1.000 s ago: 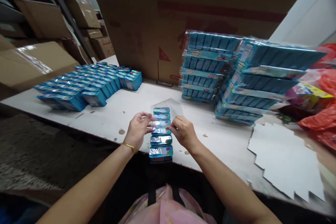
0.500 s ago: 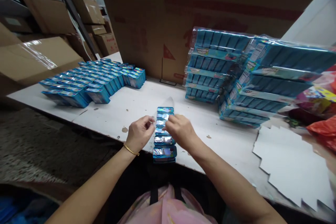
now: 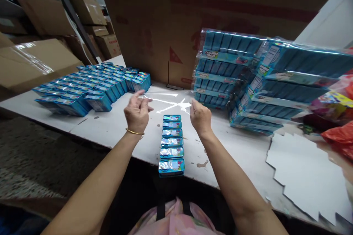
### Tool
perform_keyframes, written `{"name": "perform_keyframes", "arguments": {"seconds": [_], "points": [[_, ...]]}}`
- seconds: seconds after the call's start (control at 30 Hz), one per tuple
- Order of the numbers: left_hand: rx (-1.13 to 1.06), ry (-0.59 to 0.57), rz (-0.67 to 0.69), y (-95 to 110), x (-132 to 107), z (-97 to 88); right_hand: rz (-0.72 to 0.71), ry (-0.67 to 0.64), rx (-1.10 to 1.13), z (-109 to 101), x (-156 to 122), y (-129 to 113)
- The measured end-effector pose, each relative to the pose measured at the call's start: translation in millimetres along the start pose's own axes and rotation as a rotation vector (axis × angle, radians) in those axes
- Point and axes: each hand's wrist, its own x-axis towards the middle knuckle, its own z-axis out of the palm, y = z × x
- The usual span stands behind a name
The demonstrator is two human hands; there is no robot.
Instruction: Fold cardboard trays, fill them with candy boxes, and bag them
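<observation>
A sheet of clear plastic film point(image 3: 165, 102), marked by bright white glare, spreads between my two hands just above the table. My left hand point(image 3: 137, 112), with a gold bangle at its wrist, has its thumb and fingers at the film's left edge. At the right edge, my right hand point(image 3: 200, 116) pinches the film with closed fingers. Nearer my body, a straight row of several small blue boxes point(image 3: 172, 142) with shiny tops stands on the white table point(image 3: 143, 145). Neither hand touches the row. Whether the film is a bag, I cannot tell.
Many more blue boxes point(image 3: 93, 86) are grouped at the left. Film-wrapped display packs point(image 3: 220, 69) stand stacked at the right, with white card sheets point(image 3: 306, 172) and a red plastic bag point(image 3: 339, 141) nearby. A large cardboard panel point(image 3: 149, 33) rises behind the table.
Both hands have moved away from the row of boxes, outward and farther from my body. The film is now stretched between them behind the row, which is fully visible.
</observation>
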Motion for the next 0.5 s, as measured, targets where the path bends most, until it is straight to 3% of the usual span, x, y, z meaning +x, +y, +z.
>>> {"name": "perform_keyframes", "arguments": {"seconds": [0.07,0.13,0.2,0.27,0.37,0.5], "points": [[-0.195,0.057,-0.065,-1,8,4.7,0.011,0.147,0.267,5,12,-9],[-0.364,0.003,-0.279,-16,12,11.4,0.135,0.172,0.527,24,20,-10],[-0.491,-0.108,-0.586,-45,13,20.1,0.383,0.094,0.764,53,25,-4],[-0.582,-0.135,-0.769,-78,13,29.2,0.662,-0.010,0.987,84,28,6],[-0.651,-0.084,-0.805,-116,12,40.9,0.901,-0.101,1.185,117,27,21],[-0.596,-0.072,-0.777,-134,9,50.9,0.960,-0.119,1.247,129,27,35]]}}
